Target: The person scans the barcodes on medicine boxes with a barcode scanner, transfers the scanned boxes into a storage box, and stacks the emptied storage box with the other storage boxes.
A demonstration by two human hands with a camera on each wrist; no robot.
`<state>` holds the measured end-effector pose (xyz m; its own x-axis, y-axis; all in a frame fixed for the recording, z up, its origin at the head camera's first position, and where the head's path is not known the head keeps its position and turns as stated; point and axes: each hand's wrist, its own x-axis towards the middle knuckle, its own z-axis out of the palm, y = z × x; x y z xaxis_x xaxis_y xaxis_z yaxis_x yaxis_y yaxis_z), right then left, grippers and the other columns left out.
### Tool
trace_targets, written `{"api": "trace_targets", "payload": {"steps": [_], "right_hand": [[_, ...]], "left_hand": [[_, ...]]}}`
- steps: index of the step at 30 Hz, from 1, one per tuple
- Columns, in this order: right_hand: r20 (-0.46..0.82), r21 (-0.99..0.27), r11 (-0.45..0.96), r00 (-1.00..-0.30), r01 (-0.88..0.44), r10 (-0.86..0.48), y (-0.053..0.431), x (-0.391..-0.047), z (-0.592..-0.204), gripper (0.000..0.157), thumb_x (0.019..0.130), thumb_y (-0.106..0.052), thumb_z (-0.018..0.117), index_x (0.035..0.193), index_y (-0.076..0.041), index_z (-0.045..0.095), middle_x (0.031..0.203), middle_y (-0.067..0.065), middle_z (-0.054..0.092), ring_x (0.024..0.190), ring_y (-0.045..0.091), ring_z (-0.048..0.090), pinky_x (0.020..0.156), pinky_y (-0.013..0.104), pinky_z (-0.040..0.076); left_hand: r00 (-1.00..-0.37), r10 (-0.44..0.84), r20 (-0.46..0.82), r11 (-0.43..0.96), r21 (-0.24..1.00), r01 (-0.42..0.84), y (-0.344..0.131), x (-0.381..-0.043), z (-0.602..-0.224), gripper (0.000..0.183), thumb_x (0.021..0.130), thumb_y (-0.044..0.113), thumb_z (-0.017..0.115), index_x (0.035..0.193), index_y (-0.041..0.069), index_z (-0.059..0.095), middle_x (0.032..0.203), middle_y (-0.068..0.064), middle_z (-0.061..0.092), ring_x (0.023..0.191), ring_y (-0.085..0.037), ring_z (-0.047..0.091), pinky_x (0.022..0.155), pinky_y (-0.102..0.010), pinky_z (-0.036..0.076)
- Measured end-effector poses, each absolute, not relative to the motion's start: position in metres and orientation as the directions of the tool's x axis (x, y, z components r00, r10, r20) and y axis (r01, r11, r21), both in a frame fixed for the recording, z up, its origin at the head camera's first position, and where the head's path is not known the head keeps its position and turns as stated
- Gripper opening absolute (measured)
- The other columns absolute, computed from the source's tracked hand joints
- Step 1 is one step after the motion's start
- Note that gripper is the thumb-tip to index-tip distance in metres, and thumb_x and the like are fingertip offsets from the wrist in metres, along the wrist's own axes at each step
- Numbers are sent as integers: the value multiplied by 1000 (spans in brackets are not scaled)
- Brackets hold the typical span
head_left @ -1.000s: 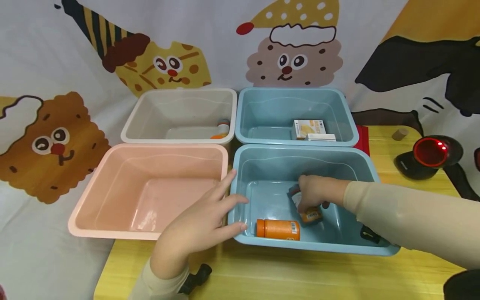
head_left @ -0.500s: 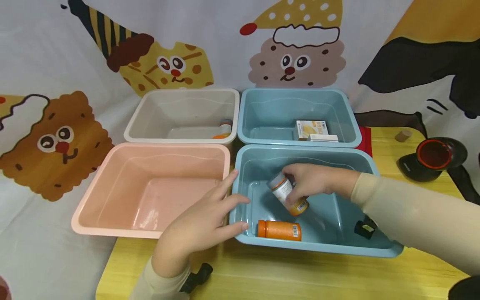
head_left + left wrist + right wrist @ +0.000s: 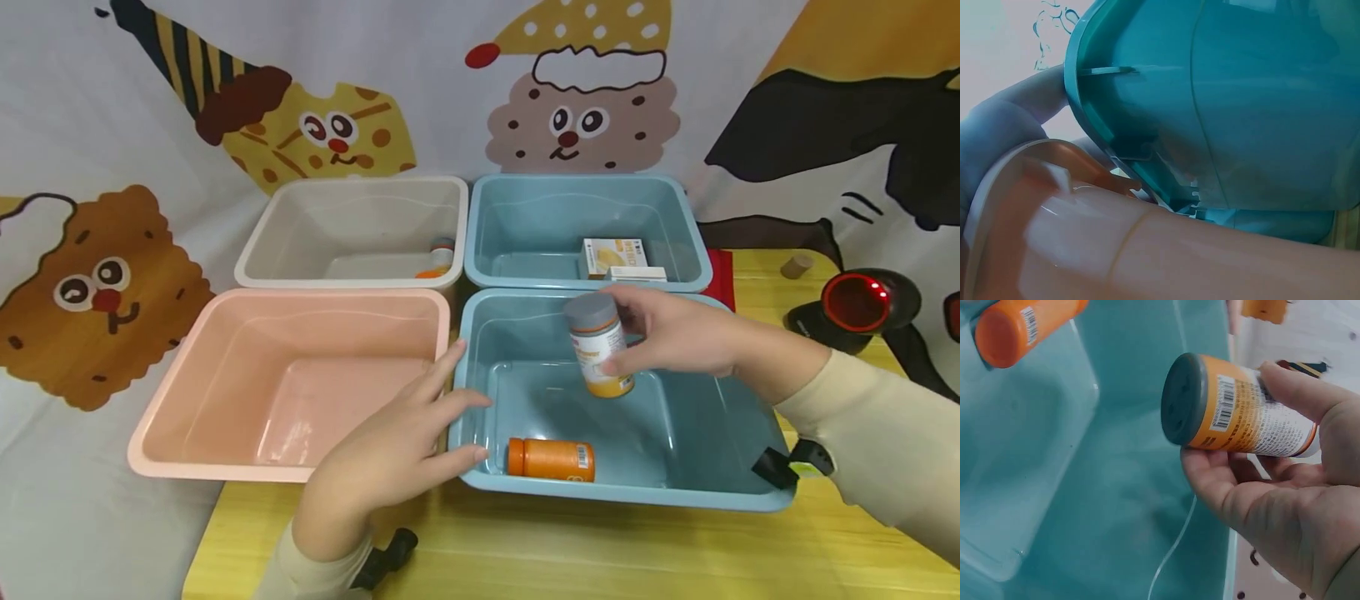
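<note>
My right hand [image 3: 667,329] grips a white-and-orange pill bottle [image 3: 597,346] with a grey cap, held upright over the front blue bin [image 3: 630,497]. In the right wrist view the thumb lies on one side of this bottle [image 3: 1241,406] and the fingers curl on the other. An orange bottle [image 3: 551,460] lies on its side in the same bin, near the front wall. My left hand [image 3: 397,442] has its fingers spread, touching the left rim of that bin beside the pink bin [image 3: 217,469]. The left wrist view shows the fingers partly hidden behind the rims.
Behind stand a grey bin [image 3: 352,282] with a bottle [image 3: 441,254] in its corner, and another blue bin [image 3: 517,283] holding small boxes [image 3: 613,254]. A black scanner [image 3: 855,304] on a stand and a small cork-like cylinder [image 3: 797,267] sit at the right.
The right hand has lifted the grey-capped bottle off the bin floor and turned it upright. The left hand stays on the rim.
</note>
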<state>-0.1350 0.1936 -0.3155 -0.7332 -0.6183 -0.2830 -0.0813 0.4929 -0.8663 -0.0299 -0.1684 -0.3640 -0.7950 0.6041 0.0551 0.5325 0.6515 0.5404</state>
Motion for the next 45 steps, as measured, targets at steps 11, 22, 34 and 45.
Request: {"api": "trace_targets", "payload": {"steps": [11, 22, 34, 45], "right_hand": [[-118, -952, 294, -778, -89, -617, 238, -130, -310, 67, 95, 4, 70, 154, -7, 40, 137, 15, 63, 117, 31, 66, 92, 41, 61], [10, -998, 34, -695, -50, -719, 269, -134, -316, 54, 88, 8, 45, 138, -9, 54, 127, 15, 66, 113, 32, 61, 93, 44, 54], [117, -965, 128, -813, -229, -571, 288, -132, -308, 45, 91, 25, 61, 126, -3, 52, 114, 17, 70, 104, 26, 66, 88, 32, 58], [200, -961, 113, -919, -252, -341, 340, -143, -315, 53, 88, 31, 60, 132, 2, 52, 126, 13, 64, 111, 21, 65, 88, 22, 58]], "left_hand": [[-790, 610, 60, 651, 532, 542, -167, -31, -365, 46, 103, 50, 68, 140, 23, 65, 179, -8, 8, 162, -28, 20, 121, -53, 37], [-778, 622, 89, 627, 538, 563, -166, -30, -364, 41, 105, 44, 67, 138, 20, 66, 178, -13, 9, 160, -35, 25, 120, -57, 37], [-786, 610, 100, 635, 531, 561, -168, -27, -365, 43, 106, 47, 65, 139, 21, 66, 179, -12, 7, 157, -37, 31, 117, -55, 42], [-779, 620, 100, 630, 528, 569, -166, -29, -364, 43, 106, 46, 66, 139, 20, 65, 178, -14, 7, 157, -38, 32, 117, -56, 42]]}}
